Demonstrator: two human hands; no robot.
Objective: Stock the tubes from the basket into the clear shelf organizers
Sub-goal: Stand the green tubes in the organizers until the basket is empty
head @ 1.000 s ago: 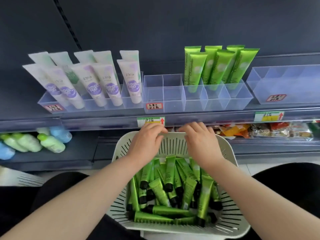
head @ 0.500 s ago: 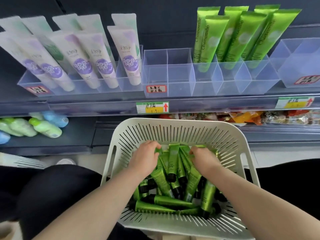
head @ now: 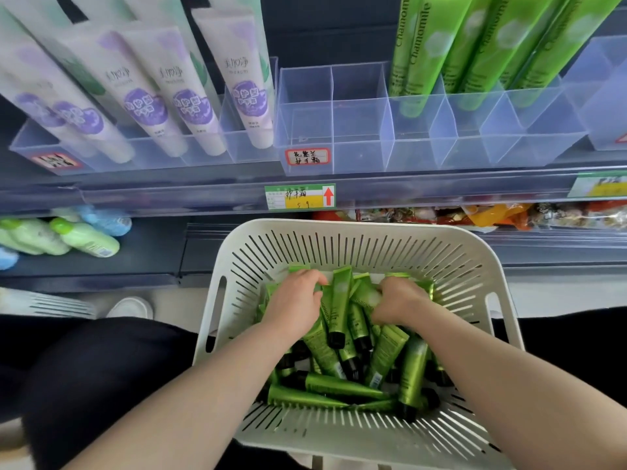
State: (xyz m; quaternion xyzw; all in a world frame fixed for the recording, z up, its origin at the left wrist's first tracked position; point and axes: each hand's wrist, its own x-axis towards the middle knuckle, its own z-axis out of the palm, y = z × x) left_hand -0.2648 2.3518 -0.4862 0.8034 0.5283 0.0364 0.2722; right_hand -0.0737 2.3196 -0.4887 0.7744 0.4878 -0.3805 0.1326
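Observation:
A white slotted basket (head: 342, 245) sits on my lap, holding several small green tubes with black caps (head: 339, 307). My left hand (head: 295, 301) is down in the pile at its far left, fingers curled round green tubes. My right hand (head: 395, 300) is in the pile's far right, fingers curled on tubes too. Above, on the shelf, a clear organizer (head: 359, 130) with a red-bordered label has bare compartments at its left. Tall green Chamomile tubes (head: 420, 52) stand in its back right compartments.
White-and-purple tubes (head: 190, 96) lean in a clear organizer at left. Another clear organizer (head: 604, 106) stands at the far right. A price tag (head: 300, 196) hangs on the shelf edge. Bottles (head: 84, 237) and snack packets (head: 492, 215) lie on the lower shelf.
Both hands came down from the basket's far rim into the pile and closed on tubes. The view has moved closer to the shelf and basket.

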